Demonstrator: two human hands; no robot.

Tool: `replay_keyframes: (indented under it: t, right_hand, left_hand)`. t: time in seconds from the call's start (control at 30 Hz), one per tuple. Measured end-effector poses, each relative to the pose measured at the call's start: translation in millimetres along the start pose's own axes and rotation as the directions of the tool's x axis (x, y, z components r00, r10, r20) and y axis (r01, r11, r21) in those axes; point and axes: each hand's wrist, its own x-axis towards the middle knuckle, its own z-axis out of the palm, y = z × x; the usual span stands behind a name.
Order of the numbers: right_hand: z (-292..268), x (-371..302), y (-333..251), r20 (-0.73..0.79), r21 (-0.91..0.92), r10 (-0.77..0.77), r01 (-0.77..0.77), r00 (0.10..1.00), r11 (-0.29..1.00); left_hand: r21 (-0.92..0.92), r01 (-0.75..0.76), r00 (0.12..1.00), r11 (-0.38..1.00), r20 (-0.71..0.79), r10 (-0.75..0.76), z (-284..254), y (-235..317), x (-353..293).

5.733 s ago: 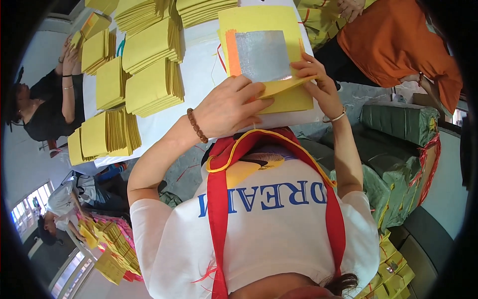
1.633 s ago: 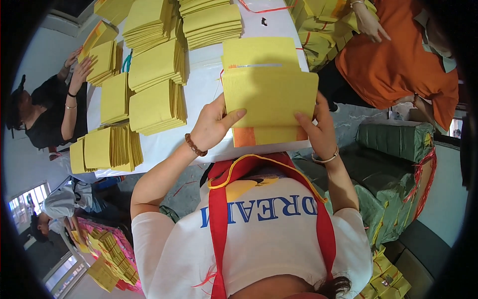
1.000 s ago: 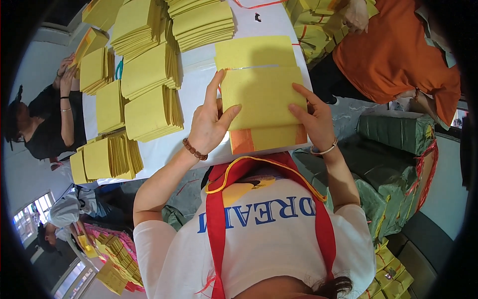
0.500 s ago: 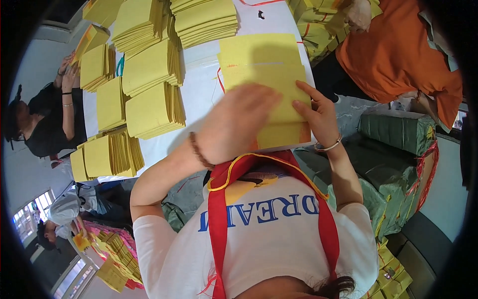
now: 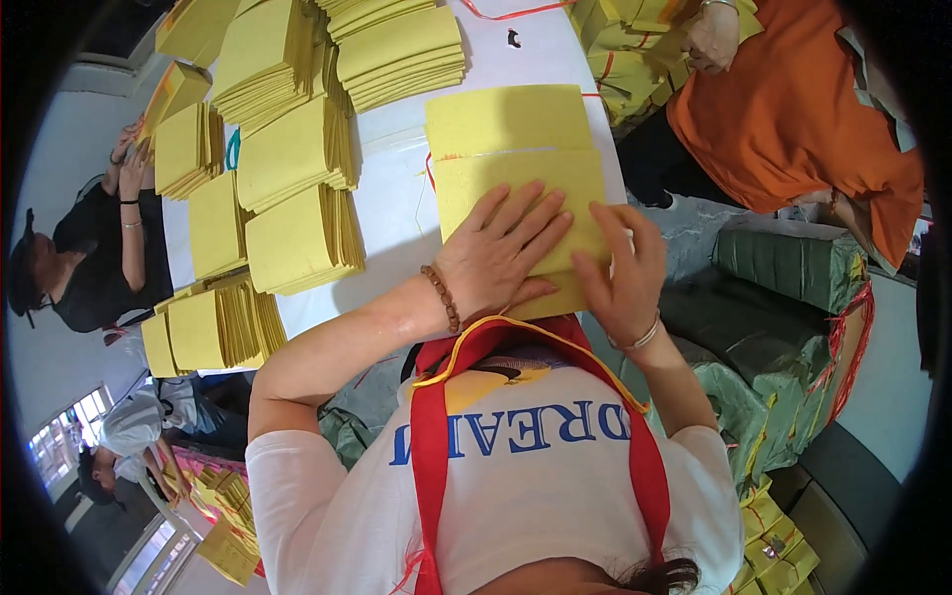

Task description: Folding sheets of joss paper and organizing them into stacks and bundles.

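Note:
My left hand (image 5: pixel 506 243) lies flat on a piece of yellow paper (image 5: pixel 466 188), fingers spread. My right hand (image 5: pixel 627 273) is at the right edge of the same paper, its thumb and forefinger apart and partly curled; whether it touches the paper I cannot tell. Just beyond, a second yellow piece (image 5: pixel 511 114) shows from under or behind the nearer one, with a thin pale line between them. A red strap (image 5: pixel 429 171) pokes out at their left side, and a thin loose thread hangs near it.
Stacks of folded yellow paper (image 5: pixel 293 238) fill the left of the white table (image 5: pixel 392 218). A teal-handled tool (image 5: pixel 233 149) lies among them. A person in orange (image 5: pixel 783 109) is at the right, near green wrapped bales (image 5: pixel 783 263). Another person in black (image 5: pixel 109 238) handles yellow paper at the left.
My left hand, blurred in motion before, now rests flat on the paper. My right hand has moved slightly nearer to me. An orange patch at the paper's near edge no longer shows.

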Motion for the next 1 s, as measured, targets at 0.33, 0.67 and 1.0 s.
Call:
replay_keyframes:
  t: [0.33,0.67,1.0]
  right_hand:
    - [20,-25,4,0.336,-0.381,-0.28,0.402,0.899,0.833]
    - [12,-15,4,0.358,-0.309,-0.262,0.378,0.896,0.873]
    - [-9,-13,45,0.198,0.339,-0.053,-0.018,0.979,0.94]
  left_hand:
    - [-0.235,0.037,0.99,0.971,-0.127,-0.069,5,-13,-9]
    - [-0.143,-0.068,0.99,0.987,-0.132,0.049,-10,-9,-10]
    - [0.386,0.131,0.931,0.913,-0.364,0.02,18,32,7]
